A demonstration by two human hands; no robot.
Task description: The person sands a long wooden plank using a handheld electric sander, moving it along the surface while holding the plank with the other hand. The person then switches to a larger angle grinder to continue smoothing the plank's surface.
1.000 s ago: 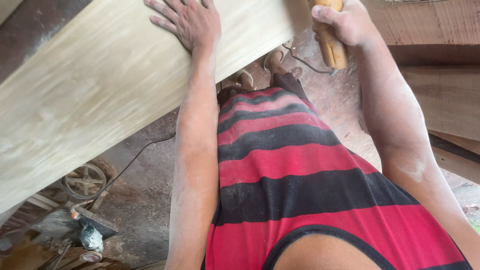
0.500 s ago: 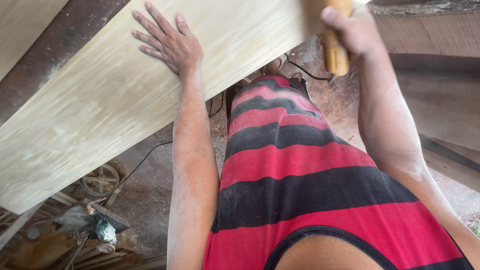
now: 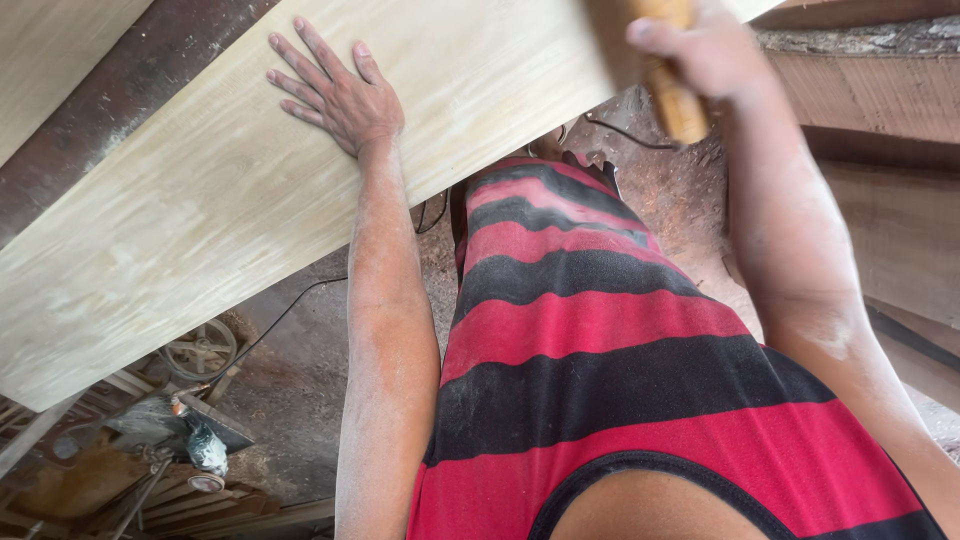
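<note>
Pale wood fills my view: a long sanded plank point(image 3: 250, 200) slanting from lower left to upper right. My left hand point(image 3: 335, 90) lies open and flat on its face, fingers spread, pressing it steady. My right hand point(image 3: 700, 50) is closed around a wooden tool handle point(image 3: 675, 95) just off the plank's near edge; the tool's head is out of frame and the hand is blurred, so I cannot tell what it is. My worry is the swing: the flat hand sits near the handle's path, and a slip on the dusty surface could bring the 2 together. A dark cable point(image 3: 290, 310) trails across the floor point(image 3: 300, 420) near my feet and could snag.
</note>
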